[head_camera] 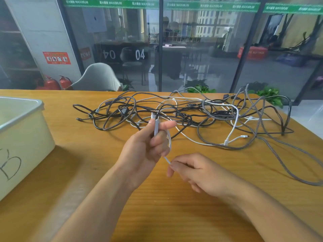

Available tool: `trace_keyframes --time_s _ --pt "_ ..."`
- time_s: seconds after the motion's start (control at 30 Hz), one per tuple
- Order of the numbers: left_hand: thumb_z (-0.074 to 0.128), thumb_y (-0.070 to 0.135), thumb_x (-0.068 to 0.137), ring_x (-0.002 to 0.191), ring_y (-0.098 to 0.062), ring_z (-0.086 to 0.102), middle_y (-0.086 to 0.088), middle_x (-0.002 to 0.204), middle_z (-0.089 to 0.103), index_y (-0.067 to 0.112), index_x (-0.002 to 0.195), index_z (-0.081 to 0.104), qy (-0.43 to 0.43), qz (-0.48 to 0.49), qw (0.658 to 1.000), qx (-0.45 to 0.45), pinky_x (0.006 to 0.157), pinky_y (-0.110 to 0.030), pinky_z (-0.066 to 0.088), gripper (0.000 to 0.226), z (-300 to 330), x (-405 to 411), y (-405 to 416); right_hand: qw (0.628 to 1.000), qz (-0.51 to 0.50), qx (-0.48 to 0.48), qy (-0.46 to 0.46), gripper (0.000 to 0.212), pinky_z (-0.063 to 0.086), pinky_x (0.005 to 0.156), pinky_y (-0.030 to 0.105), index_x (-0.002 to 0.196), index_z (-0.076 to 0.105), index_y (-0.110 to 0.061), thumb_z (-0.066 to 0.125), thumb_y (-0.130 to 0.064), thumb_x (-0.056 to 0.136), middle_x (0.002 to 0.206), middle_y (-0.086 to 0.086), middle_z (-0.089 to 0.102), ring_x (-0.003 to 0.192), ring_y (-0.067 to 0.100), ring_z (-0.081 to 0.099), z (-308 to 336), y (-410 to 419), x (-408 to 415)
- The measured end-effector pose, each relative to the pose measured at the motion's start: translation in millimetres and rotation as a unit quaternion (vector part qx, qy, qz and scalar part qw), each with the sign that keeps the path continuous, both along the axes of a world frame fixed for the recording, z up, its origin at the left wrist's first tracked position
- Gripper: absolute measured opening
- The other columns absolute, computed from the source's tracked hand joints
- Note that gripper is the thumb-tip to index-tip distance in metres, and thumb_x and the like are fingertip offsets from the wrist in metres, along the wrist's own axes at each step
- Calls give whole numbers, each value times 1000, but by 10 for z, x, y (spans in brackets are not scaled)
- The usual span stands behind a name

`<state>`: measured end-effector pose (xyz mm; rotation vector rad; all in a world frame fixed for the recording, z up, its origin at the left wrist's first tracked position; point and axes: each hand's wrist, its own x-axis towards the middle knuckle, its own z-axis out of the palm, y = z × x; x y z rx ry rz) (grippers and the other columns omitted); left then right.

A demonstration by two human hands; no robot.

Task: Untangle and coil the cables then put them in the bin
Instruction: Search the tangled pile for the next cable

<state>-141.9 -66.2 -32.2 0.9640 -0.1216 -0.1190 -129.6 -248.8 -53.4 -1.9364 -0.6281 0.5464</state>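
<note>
Cables (183,116) lie in one tangled heap across the far side of the wooden table (122,198); black, white and grey braided strands cross too densely to count. Head view: the left hand (148,145) pinches a white cable (168,138) by its plug, fingers curled, while the right hand (188,169) pinches the same lead lower down. Coiling appears just begun. Next, I judge, comes drawing its length free. One bin (22,130) waits left.

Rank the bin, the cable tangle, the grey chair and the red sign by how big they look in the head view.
1. cable tangle
2. bin, cropped and nearest, so unsure against the tangle
3. grey chair
4. red sign
</note>
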Motion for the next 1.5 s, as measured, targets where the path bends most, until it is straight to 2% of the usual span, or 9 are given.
trace_keyframes --time_s 0.13,0.4,0.57,0.73,0.9,1.03,1.17,1.37,1.5 --pt "39 35 108 49 -11 15 7 57 16 8 90 74 -5 -23 1000 6 50 -26 22 48 16 -11 8 990 -102 92 -7 15 43 51 30 101 74 -13 65 -25 102 57 -9 43 51 14 40 -25 16 49" --pt "40 35 103 48 -12 10 7 55 12 10 78 69 -36 -83 996 11 52 -30 15 46 50 -77 45 899 -155 335 237 26 52 56 20 111 72 -14 75 -18 85 90 2 71 81 10 69 11 -31 101" --pt "38 34 103 47 -13 9 8 53 13 10 74 67 -30 -110 993 13 51 -30 16 48 48 -89 27 913 -154 314 208 42 53 59 22 122 69 -11 74 -26 83 104 2 74 87 10 70 -11 23 68" --pt "38 33 105 46 -11 10 8 52 14 8 71 67 -6 -101 993 64 51 -31 16 51 22 -84 -35 937 -145 277 159 26 50 59 23 110 76 -15 71 -25 87 96 1 75 81 10 68 -37 39 46" --pt "39 32 105 44 -11 14 6 51 15 7 65 60 0 -39 993 108 48 -29 15 52 18 -67 -26 938 -124 285 151 32 51 62 28 118 74 -6 61 -28 98 108 9 73 97 20 66 -5 33 60" --pt "41 33 103 43 -11 14 6 50 16 7 63 55 2 -24 993 120 47 -29 15 50 -10 -61 -24 954 -104 267 92 28 54 68 28 115 75 -11 73 -30 95 106 3 73 96 13 65 -22 38 33" --pt "44 37 97 46 -15 12 3 51 14 7 62 53 -9 -28 988 153 49 -31 14 46 -26 -79 -43 962 -97 241 81 25 53 71 26 114 75 -11 64 -29 99 107 6 72 100 18 63 -59 43 43" --pt "30 26 107 51 -19 8 0 50 15 3 61 53 -28 36 972 232 50 -30 14 57 -32 -72 -94 959 -119 245 74 25 55 71 29 115 76 -10 64 -25 99 101 7 73 92 13 64 -119 62 55" --pt "35 30 111 47 -18 12 1 46 19 3 58 58 -24 104 964 242 49 -27 19 64 -71 -38 -160 954 -143 253 77 22 54 69 27 113 76 -9 64 -23 100 96 9 71 87 13 64 -148 107 60"
